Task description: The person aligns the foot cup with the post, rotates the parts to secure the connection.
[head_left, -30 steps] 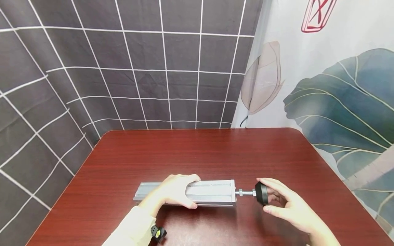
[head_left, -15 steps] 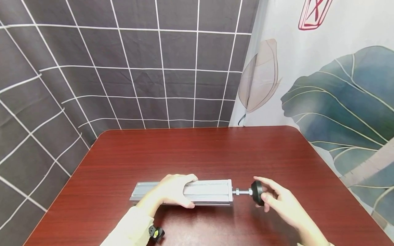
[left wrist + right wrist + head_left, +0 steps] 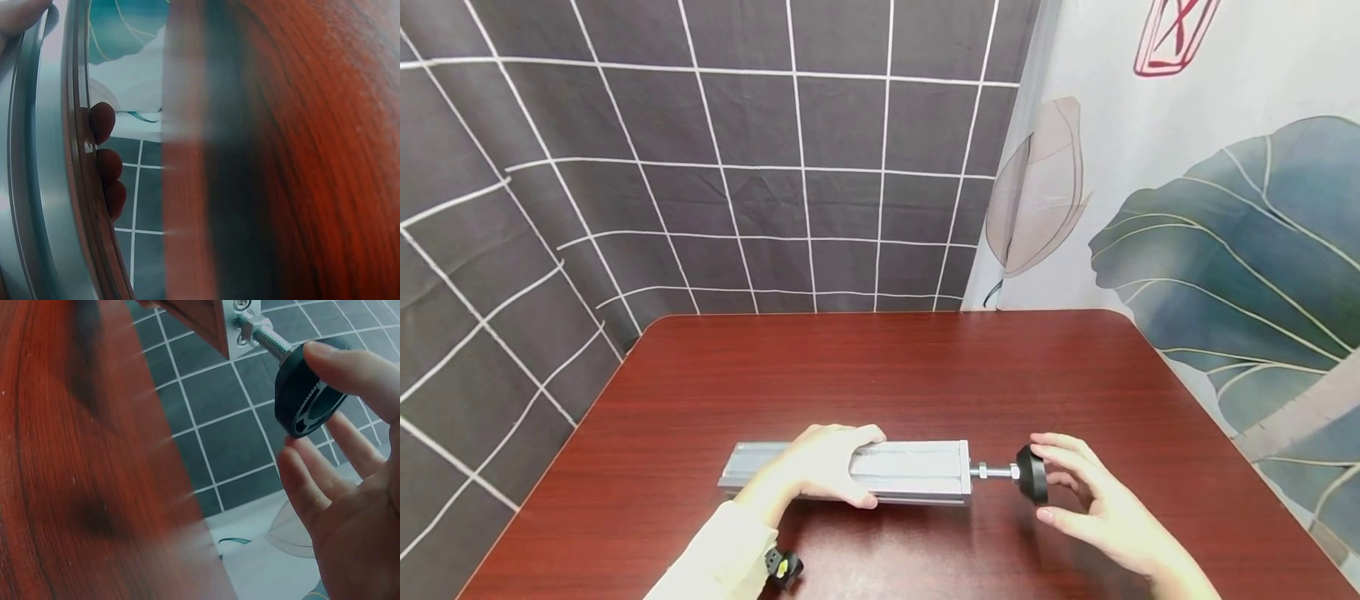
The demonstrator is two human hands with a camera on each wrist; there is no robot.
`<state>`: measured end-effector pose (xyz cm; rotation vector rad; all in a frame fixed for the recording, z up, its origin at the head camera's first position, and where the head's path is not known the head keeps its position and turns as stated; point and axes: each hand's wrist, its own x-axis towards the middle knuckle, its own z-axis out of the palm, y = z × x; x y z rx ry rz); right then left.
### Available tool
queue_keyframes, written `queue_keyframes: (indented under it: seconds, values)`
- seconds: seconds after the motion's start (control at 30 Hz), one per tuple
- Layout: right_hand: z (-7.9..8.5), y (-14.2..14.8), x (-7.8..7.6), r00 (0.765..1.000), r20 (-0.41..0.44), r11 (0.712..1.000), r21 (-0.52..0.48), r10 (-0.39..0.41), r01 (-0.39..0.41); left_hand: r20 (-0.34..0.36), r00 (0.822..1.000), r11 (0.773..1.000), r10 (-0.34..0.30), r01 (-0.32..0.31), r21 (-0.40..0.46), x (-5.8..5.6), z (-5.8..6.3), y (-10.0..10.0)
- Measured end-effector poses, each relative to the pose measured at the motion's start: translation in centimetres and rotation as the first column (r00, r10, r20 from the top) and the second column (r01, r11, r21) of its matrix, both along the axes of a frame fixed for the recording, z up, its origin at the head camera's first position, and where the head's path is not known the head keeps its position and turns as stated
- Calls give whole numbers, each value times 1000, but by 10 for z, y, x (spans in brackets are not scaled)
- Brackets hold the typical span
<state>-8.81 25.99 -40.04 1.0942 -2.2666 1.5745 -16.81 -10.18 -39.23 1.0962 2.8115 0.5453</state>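
Observation:
My left hand (image 3: 829, 462) grips a silver aluminium profile (image 3: 917, 468) across its middle, thumb on the near side. In the left wrist view, fingertips (image 3: 109, 165) curl round the far edge of the profile. From the end plate (image 3: 965, 471) at its right end sticks a threaded rod (image 3: 997, 472) with nuts, carrying a black levelling foot (image 3: 1032, 475). My right hand (image 3: 1108, 510) holds this foot by its rim, fingers on the far side and thumb on the near side. In the right wrist view, the thumb (image 3: 350, 365) overlaps the rim and the foot's hollow underside shows.
A reddish-brown wooden table (image 3: 880, 367) lies beneath, with the profile held close over it. A dark grid-patterned curtain (image 3: 760, 167) hangs behind, and a white curtain with leaf prints (image 3: 1150, 333) at the right. A black wrist device (image 3: 784, 568) sits on the left sleeve.
The right hand's thumb has gone from the foot's face back down to its near edge, and its fingers have spread round the rim. The left hand and profile keep nearly the same place.

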Motion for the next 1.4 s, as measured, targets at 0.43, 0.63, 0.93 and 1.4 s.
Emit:
queue_keyframes:
  seconds: [0.43,0.63,0.93,1.4]
  values:
    - [6,-10,0,956,95,959,97,-277,268,2,1000,1000,2,-2,-8,0,0,2]
    - [11,-17,2,926,119,930,129,-358,343,-3,1000,1000,8,-8,1,1,0,1]
    - [13,-6,2,969,90,970,105,-229,219,27,999,1000,27,-27,15,2,2,-1]
    - [12,-7,1,996,27,996,33,-88,87,37,999,999,40,-41,25,6,4,-7]
